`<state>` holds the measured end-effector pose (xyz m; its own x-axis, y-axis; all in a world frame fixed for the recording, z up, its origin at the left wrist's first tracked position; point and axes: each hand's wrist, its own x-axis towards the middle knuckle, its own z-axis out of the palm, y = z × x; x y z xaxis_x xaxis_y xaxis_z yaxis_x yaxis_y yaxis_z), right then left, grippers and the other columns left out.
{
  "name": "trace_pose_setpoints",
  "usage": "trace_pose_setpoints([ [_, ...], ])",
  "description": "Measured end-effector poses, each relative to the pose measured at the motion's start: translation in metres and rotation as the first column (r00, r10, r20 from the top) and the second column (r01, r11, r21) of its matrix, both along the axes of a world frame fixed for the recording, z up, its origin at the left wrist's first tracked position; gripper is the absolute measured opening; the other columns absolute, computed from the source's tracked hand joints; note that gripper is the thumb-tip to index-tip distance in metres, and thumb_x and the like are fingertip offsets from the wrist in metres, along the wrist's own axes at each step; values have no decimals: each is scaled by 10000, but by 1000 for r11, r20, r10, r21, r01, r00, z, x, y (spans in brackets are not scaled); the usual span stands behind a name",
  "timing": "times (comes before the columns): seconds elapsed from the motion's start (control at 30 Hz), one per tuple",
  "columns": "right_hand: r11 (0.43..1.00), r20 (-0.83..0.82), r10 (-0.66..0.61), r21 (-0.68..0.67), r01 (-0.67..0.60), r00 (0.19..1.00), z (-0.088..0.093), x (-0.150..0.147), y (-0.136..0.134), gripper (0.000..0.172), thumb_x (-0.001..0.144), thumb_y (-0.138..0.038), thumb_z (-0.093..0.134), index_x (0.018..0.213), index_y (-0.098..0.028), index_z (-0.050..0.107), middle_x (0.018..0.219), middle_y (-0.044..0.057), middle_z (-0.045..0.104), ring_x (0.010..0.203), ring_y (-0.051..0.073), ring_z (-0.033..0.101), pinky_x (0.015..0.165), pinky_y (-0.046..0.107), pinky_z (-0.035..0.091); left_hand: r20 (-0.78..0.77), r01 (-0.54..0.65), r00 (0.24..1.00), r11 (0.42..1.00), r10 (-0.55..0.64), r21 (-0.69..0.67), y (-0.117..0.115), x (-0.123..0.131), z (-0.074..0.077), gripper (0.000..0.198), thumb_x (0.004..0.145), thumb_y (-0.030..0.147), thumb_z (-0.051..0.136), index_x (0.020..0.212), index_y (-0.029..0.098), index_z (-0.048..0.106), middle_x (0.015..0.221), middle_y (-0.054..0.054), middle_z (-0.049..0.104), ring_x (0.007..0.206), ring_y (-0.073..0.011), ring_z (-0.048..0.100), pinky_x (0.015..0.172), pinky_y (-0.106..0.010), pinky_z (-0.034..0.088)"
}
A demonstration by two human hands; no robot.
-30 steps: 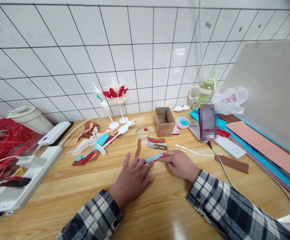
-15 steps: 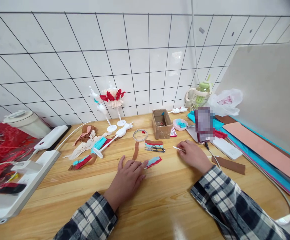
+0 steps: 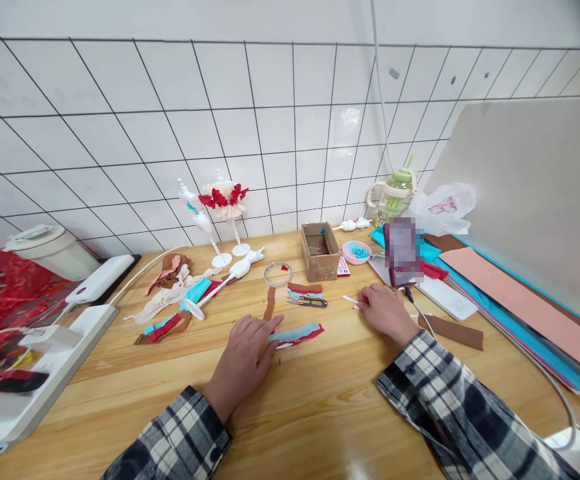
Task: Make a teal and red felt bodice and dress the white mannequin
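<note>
My left hand (image 3: 244, 357) lies flat on the wooden table (image 3: 320, 413), fingers stretched out, fingertips on the left end of a folded strip of light blue and red crepe paper (image 3: 297, 332). My right hand (image 3: 385, 310) rests further right, its fingers curled over the end of a thin white strip (image 3: 351, 301) that lies on the table. Small thread snips (image 3: 308, 302) lie between the hands, just behind the paper strip, with a brown paper strip (image 3: 269, 303) to their left.
A small cardboard box (image 3: 320, 251), a clear round lid (image 3: 277, 273), white doll figures (image 3: 220, 220), crepe scraps (image 3: 175, 293), a power strip (image 3: 40, 360), coloured paper sheets (image 3: 520, 300), a green bottle (image 3: 395, 193) and a phone on a stand with a cable (image 3: 403, 253) stand around.
My right hand left the blue and red strip and moved right to the thin white strip. My left hand stayed on the strip's left end. The view shifted slightly.
</note>
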<state>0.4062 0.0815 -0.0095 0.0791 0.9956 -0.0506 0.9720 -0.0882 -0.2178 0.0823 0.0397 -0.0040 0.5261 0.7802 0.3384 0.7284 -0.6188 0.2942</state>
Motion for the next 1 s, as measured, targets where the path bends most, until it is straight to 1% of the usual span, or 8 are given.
trace_pose_setpoints([
  [0.13,983,-156,93,173,-66,983,6,-2,-1,161,880,-237,472,773,-181,579,862,57,601,898,208,544,753,305,367,17,11,1000,999,-12,33,-2,-2,2,371,919,259,478,1287,233,516,1095,-67,637,1019,-225,549,1034,-469,341],
  [0.2,944,-296,229,301,-137,927,13,-14,-7,185,916,-282,447,804,-189,560,854,45,605,848,188,549,736,287,393,28,20,999,998,-22,62,-2,-3,4,350,914,263,487,1259,241,541,1089,-64,640,1016,-223,548,1028,-462,339],
  [0.3,801,-281,546,450,-395,789,22,-46,-22,169,937,-293,467,847,-199,575,850,33,633,816,169,561,746,283,393,69,15,997,992,-24,127,-6,-2,8,358,909,264,486,1261,231,542,1106,-78,627,1047,-228,531,1028,-460,321],
  [0.37,649,-120,721,462,-604,683,24,-70,-34,161,949,-271,466,882,-207,598,807,24,638,784,161,555,737,292,369,75,9,997,984,-23,176,-12,2,12,393,901,284,490,1288,223,524,1152,-97,608,1086,-244,513,1034,-474,294],
  [0.47,518,82,789,445,-731,609,20,-96,-48,136,945,-251,476,898,-197,591,773,21,622,753,162,527,726,310,347,25,-7,1000,968,1,250,-23,11,17,377,872,345,539,1237,255,572,1224,-95,603,1135,-273,497,1058,-513,212],
  [0.57,500,182,775,410,-763,606,16,-106,-54,104,927,-228,496,869,-184,571,769,20,608,727,164,499,695,322,334,12,-51,999,945,50,323,-31,22,18,221,864,341,576,1056,267,655,1183,-58,661,1123,-262,529,1084,-508,143],
  [0.83,570,122,738,415,-709,664,21,-103,-57,142,932,-247,488,836,-187,573,761,18,613,717,160,491,627,309,324,5,-39,999,912,41,408,-31,24,14,82,848,231,620,876,286,673,1005,27,731,1020,-201,607,1090,-494,116],
  [1.0,507,133,772,462,-728,622,22,-103,-62,115,921,-213,482,844,-189,563,751,21,600,708,157,483,625,308,327,64,-30,998,975,16,219,-33,24,23,126,838,210,588,834,293,683,922,19,724,979,-224,595,1038,-544,189],
])
